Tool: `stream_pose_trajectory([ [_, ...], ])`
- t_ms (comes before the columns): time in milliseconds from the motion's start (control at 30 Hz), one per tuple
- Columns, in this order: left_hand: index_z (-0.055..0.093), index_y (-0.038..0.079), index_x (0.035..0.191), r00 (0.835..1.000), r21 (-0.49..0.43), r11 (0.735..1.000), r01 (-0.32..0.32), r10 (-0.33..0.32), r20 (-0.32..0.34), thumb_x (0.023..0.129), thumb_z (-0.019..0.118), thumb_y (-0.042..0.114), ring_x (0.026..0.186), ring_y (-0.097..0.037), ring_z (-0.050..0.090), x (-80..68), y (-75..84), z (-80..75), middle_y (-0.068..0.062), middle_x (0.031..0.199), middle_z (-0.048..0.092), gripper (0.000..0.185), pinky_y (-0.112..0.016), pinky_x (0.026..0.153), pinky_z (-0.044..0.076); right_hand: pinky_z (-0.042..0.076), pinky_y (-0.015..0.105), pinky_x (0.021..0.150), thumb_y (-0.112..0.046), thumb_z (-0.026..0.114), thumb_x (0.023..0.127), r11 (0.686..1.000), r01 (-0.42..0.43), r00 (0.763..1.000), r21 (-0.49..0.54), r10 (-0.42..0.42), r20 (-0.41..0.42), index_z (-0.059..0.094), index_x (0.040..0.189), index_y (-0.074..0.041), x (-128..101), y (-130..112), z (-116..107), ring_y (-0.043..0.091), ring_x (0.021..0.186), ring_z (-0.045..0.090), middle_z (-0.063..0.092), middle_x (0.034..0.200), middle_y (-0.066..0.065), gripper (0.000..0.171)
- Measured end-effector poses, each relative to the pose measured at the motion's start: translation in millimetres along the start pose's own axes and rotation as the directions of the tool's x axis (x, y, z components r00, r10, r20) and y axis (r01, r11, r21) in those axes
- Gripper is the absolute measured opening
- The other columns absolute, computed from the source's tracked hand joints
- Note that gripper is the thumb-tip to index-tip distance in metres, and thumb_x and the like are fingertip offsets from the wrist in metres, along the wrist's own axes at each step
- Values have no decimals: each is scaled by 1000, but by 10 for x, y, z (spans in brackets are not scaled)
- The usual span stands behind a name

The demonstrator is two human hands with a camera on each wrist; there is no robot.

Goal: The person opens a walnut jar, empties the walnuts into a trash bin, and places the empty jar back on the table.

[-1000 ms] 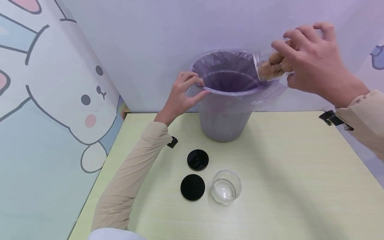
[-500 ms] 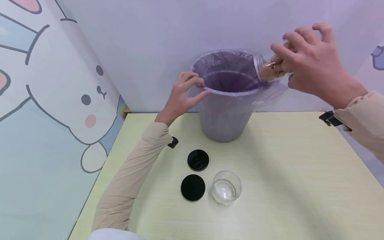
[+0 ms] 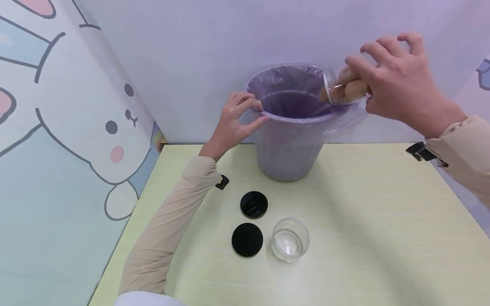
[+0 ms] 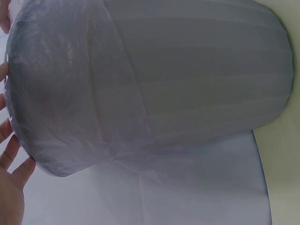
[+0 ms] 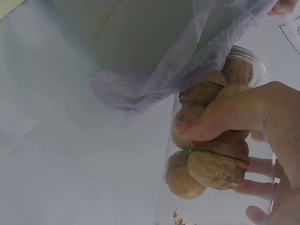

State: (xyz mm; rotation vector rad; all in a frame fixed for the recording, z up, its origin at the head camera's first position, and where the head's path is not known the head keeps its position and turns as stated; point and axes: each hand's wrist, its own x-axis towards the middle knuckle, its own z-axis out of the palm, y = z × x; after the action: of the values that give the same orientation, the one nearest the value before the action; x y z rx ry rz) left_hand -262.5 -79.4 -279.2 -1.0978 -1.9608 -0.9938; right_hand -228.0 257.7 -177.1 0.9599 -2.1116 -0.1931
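My right hand (image 3: 398,80) grips a clear plastic jar (image 5: 246,56) of walnuts (image 5: 218,168), tipped on its side with its mouth over the right rim of a purple-grey bin (image 3: 289,159). One brown walnut (image 3: 323,94) shows at the mouth. In the right wrist view several walnuts lie along the jar, with crumbs near its base. The bin is lined with a thin, translucent purple bag (image 3: 340,121) folded over the rim. On the left side, my left hand (image 3: 231,121) pinches the rim and bag between thumb and fingers. The bin's bottom inside is dark.
Two round black lids, a farther one (image 3: 254,205) and a nearer one (image 3: 247,239), lie on the pale yellow table (image 3: 383,238). Beside them stands a second clear jar (image 3: 291,242), uncapped. A pale wall (image 3: 183,63) rises close behind the bin.
Walnuts have slid forward inside the tilted jar, and one now pokes out at its mouth over the bin. Both hands have stayed almost in place.
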Motion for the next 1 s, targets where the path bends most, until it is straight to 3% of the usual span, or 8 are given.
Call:
stream_pose_trajectory([
  [300, 67, 7, 91, 1000, -4, 1000, 2, -2, -4, 81, 75, 21, 104, -23, 45, -3, -9, 4, -7, 102, 60, 19, -35, 92, 36, 24, 62, 99, 7, 58, 54, 996, -57, 998, 72, 59, -36, 55, 122, -3, 1, 18, 15, 47, 107, 45, 53, 116, 28, 69],
  [600, 67, 7, 90, 1000, -3, 1000, 1, -1, -5, 81, 76, 21, 104, -24, 45, 1, -32, 9, -7, 102, 60, 18, -35, 92, 36, 24, 61, 98, 6, 59, 47, 998, -37, 998, 53, 39, -44, 54, 122, -2, 22, 33, 12, 47, 105, 45, 53, 116, 28, 76],
  [1000, 67, 8, 90, 1000, -4, 1000, -10, 10, -4, 81, 76, 21, 102, -23, 45, 4, -38, 19, -6, 100, 59, 18, -35, 91, 35, 22, 59, 102, 8, 56, 47, 998, -31, 997, 61, 35, -63, 53, 122, -3, 109, 8, 13, 47, 108, 45, 53, 116, 29, 76],
])
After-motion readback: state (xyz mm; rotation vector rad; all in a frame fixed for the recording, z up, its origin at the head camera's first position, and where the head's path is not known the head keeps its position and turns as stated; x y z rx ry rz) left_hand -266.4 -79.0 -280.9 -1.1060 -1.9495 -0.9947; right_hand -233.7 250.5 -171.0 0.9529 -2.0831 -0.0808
